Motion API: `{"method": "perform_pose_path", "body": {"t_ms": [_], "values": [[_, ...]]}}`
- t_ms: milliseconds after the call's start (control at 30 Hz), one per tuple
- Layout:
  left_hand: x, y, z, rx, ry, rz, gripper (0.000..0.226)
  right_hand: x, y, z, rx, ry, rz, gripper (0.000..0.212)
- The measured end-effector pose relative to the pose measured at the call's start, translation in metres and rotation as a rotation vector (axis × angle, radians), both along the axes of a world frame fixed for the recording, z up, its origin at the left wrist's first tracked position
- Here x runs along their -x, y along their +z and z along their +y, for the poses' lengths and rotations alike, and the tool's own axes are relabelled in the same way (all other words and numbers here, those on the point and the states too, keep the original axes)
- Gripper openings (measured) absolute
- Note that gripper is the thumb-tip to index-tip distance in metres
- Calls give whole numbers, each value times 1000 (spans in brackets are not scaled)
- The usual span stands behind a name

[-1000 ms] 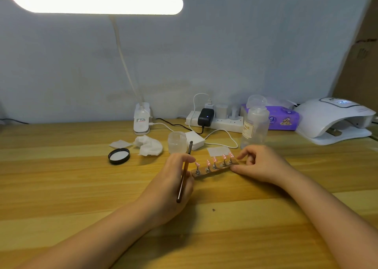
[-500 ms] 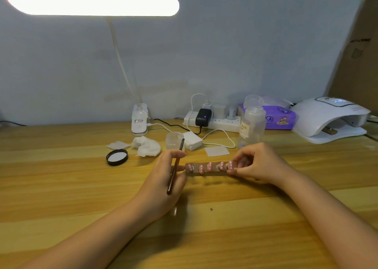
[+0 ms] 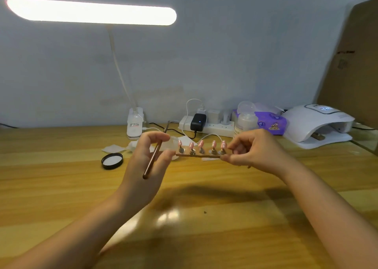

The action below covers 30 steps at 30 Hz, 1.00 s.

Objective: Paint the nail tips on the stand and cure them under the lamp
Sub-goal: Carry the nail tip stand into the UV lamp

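Note:
A narrow brown stand [image 3: 198, 155] carries several pink nail tips [image 3: 201, 144] on small metal posts and is lifted above the wooden table. My right hand [image 3: 252, 151] pinches its right end. My left hand [image 3: 146, 166] touches the stand's left end with its fingertips and holds a thin brown brush [image 3: 153, 156] between thumb and fingers, handle end pointing down. The white curing lamp [image 3: 315, 123] sits at the far right of the table, its opening facing me.
A black lid [image 3: 112, 161], white wipes [image 3: 113, 148] and a small clear cup lie left of centre. A power strip [image 3: 208, 125], a pump bottle [image 3: 246, 123], a purple pack [image 3: 270, 123] and the desk lamp base [image 3: 134, 123] line the wall. Cardboard stands at the right.
Both hands have raised the stand off the table and levelled it, so the tips now stand upright. The camera has tilted up a little.

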State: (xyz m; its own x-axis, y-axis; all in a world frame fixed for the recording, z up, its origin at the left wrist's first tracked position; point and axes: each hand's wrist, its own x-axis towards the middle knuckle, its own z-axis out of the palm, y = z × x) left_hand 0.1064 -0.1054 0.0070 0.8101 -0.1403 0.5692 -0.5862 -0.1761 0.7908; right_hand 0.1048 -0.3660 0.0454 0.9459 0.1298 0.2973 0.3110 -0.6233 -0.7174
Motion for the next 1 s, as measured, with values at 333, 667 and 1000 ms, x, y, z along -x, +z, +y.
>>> {"method": "perform_pose_path", "body": {"t_ms": [333, 667, 1000], "values": [[18, 35, -26, 31, -52, -118, 19, 12, 12, -50, 12, -190, -42, 19], [1, 6, -141, -432, -177, -451, 24, 70, -24, -175, 21, -609, 35, 20], [-26, -13, -196, -881, -252, -723, 41, 58, -35, -271, 138, -1078, 44, 27]]}}
